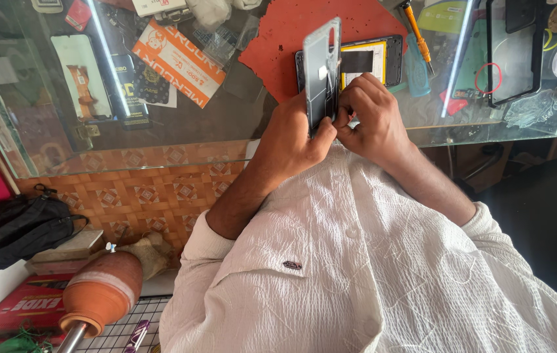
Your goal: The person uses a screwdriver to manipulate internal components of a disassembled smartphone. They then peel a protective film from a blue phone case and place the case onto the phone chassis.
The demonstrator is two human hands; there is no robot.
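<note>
Head view: left hand (295,134) grips a phone back cover (322,72) upright; right hand (373,117) pinches its lower edge. An orange rectangular package (180,62) lies under the glass counter (226,134), near its far edge.

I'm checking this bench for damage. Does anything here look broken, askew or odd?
The phone on the red mat lies opened, its insides exposed. Both hands, left hand and right hand, hold its detached grey back cover upright on edge. Nothing looks spilled.
</note>
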